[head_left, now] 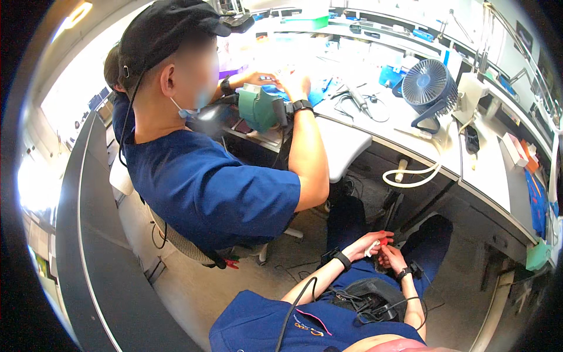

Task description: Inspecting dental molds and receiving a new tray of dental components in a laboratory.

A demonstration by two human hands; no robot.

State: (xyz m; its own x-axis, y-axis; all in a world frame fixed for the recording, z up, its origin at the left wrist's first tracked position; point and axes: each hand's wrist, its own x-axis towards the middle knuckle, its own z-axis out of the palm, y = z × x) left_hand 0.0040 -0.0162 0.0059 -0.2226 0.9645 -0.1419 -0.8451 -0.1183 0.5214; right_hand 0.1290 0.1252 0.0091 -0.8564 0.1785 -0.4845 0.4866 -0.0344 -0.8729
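Observation:
Low over my lap, my left hand [365, 244] and my right hand [391, 259] meet with their fingers curled together. Between them is a small white piece [371, 249] with a bright red part [384, 241] beside it. It is too small to tell what kind of thing this is. The white piece lies against the left palm, while the right fingers pinch near the red part. My fingers partly cover both.
A co-worker in a blue shirt [205, 182] sits at my left, hands over the lit workbench [363, 126]. A blue desk fan [428, 85], a white hose [413, 183] and a handheld tool [359, 101] with a cable are on that bench. A dark partition [97, 234] stands farther left.

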